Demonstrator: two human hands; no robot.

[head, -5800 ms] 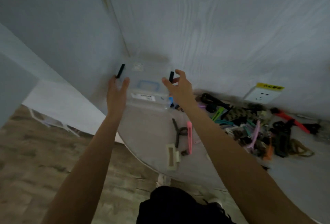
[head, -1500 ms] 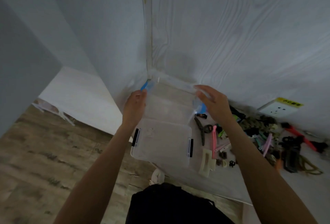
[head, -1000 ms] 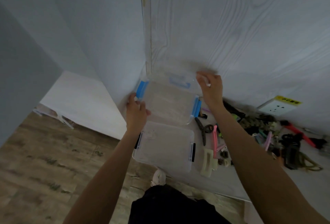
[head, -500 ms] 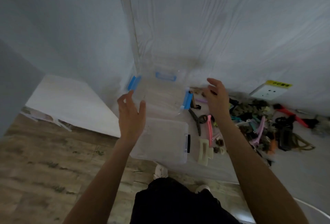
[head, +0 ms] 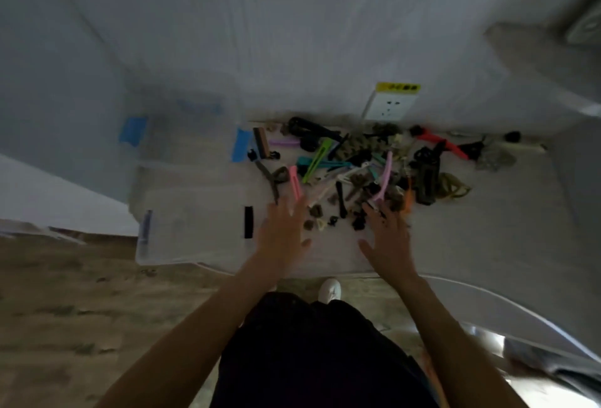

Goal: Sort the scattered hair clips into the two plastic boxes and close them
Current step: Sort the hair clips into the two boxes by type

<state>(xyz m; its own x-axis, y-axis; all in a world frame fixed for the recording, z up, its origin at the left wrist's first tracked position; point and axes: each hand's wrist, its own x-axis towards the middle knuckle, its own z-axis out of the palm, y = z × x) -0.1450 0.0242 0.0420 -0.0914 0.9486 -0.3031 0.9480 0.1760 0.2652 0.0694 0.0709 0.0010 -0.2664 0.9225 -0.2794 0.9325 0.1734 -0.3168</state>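
Head view: both the left hand [head: 282,232] and right hand [head: 388,238] hover spread and empty over the table [head: 487,228], near the scattered hair clips [head: 351,170]. The clips look light, stiff and snag-prone; pinching single bodies suits. Two plastic boxes [head: 192,225] sit left.

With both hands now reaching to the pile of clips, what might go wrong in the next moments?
1. The near box sits at the table edge; a bump from the left hand may push it off.
2. The clips lie tangled, so the right hand may drag several along and scatter them.
3. The picture is blurred by motion, so a grasp could miss.
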